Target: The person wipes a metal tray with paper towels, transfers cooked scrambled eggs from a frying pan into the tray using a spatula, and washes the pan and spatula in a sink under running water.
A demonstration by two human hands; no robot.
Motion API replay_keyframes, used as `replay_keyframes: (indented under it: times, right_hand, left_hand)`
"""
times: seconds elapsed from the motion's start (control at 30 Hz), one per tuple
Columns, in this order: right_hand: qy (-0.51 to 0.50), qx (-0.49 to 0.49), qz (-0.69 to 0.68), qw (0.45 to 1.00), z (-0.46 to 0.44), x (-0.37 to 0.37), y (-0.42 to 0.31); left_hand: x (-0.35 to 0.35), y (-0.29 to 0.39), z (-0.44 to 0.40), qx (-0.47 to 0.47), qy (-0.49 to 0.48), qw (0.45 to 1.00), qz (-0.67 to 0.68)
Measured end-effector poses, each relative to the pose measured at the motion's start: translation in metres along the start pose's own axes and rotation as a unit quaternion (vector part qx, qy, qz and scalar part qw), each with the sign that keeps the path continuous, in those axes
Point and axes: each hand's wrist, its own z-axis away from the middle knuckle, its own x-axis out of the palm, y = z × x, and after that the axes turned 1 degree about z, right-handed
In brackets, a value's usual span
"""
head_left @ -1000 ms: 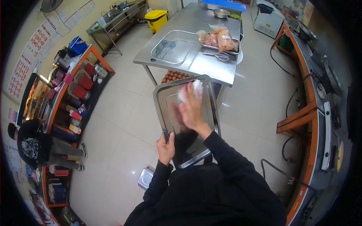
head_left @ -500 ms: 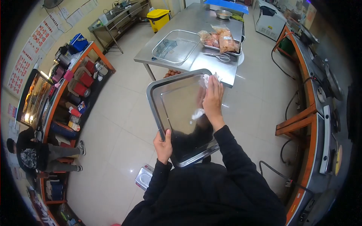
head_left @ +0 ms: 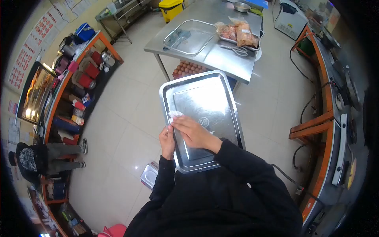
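Observation:
A rectangular metal tray is held tilted in front of my body, its shiny inside facing me. My left hand grips its left edge, thumb over the rim. My right hand presses a crumpled white tissue against the tray's inner left side, close to my left thumb. A round stamped mark shows near the tray's middle, with a small white scrap beside it.
Ahead stands a steel table with a wire-rimmed basket, bagged meat and scissors. Eggs sit beneath. A person stands at the left shelves. A scale lies on the floor.
My right hand has moved with the tissue from the tray's upper right side across to its left side. The tray has tilted and now reflects brightly. My left hand still holds the left edge.

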Motion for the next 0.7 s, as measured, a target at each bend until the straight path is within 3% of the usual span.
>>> replay_keyframes:
  times: [0.03, 0.17, 0.37, 0.5, 0.7]
  right_hand:
    - [-0.038, 0.01, -0.011, 0.999, 0.015, -0.001, -0.006]
    - [-0.184, -0.014, -0.084, 0.979, 0.068, -0.003, -0.039]
    - [-0.348, -0.013, -0.104, 0.932, 0.076, -0.037, -0.054]
    - [-0.377, -0.01, -0.086, 0.922, 0.073, -0.071, -0.047]
    - [-0.414, 0.02, 0.085, 0.906, 0.068, -0.125, -0.057]
  left_hand:
    - [-0.002, -0.007, 0.002, 0.007, 0.001, 1.0, 0.011]
    - [-0.014, -0.031, -0.001, -0.111, -0.005, 0.993, 0.038]
    - [-0.004, -0.022, -0.002, -0.153, -0.039, 0.986, 0.06]
    - [0.002, -0.025, -0.005, -0.168, -0.07, 0.98, 0.083]
    - [-0.034, -0.027, -0.013, -0.168, -0.076, 0.981, 0.054]
